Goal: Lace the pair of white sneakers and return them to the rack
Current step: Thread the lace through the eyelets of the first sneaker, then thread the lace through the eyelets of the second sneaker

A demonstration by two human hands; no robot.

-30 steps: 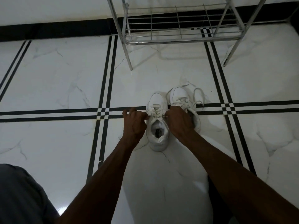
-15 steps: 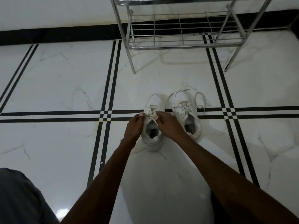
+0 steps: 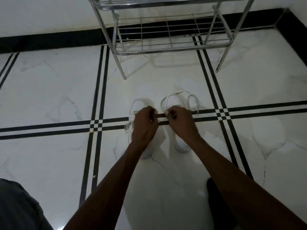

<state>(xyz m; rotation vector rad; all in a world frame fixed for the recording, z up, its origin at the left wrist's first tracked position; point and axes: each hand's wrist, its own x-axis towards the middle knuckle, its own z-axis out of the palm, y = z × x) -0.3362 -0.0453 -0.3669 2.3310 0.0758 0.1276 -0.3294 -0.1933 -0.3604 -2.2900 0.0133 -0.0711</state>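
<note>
Two white sneakers stand side by side on the tiled floor, toes pointing toward the rack. My left hand (image 3: 144,124) is closed over the top of the left sneaker (image 3: 147,152), hiding its middle. My right hand (image 3: 180,122) is closed the same way over the right sneaker (image 3: 181,146). Loose white lace loops (image 3: 193,102) spill to the right of the right sneaker, and another lace end (image 3: 128,127) hangs left of the left one. The image is blurred, so the exact grip is unclear. The metal wire rack (image 3: 166,50) stands just beyond the shoes, its lowest shelf bare.
The floor is white marble tile with black double stripes (image 3: 98,97) crossing under the shoes. The rack's legs (image 3: 122,70) reach the floor just beyond the toes. A wall with a black skirting (image 3: 49,40) runs behind. Grey clothing (image 3: 18,206) shows at bottom left.
Both hands were working on the left sneaker's laces. Now my right hand has shifted to the right sneaker and each hand covers one shoe. The camera has tilted up slightly.
</note>
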